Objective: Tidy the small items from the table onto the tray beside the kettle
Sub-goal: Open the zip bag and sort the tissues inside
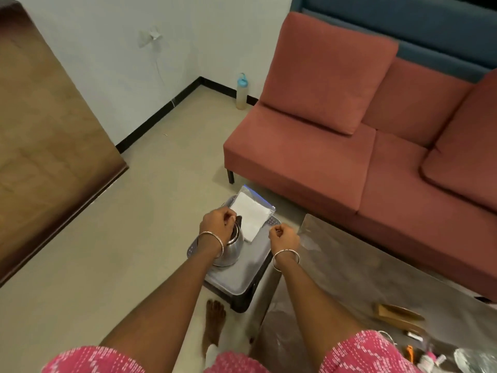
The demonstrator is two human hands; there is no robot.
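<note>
A grey tray [243, 279] rests on a dark stool beside the table [363, 275]. A steel kettle [231, 247] stands on the tray's left side. A clear packet of white sheets [251, 215] lies tilted over the tray's far end, next to the kettle. My left hand [216, 223] is above the kettle and pinches the packet's near-left edge. My right hand [284, 235] hovers at the tray's right rim with its fingers closed; nothing shows in it. Small items remain on the table's near right: brown wooden pieces [398, 313], an orange tool [409, 354], small tubes [430, 358] and a clear wrapper [474, 359].
A red sofa [336, 146] stands behind the tray and table. A plastic bottle [241, 91] sits on the floor by the wall. A brown wooden panel [45, 135] fills the left. My bare foot [213, 323] is just in front of the stool.
</note>
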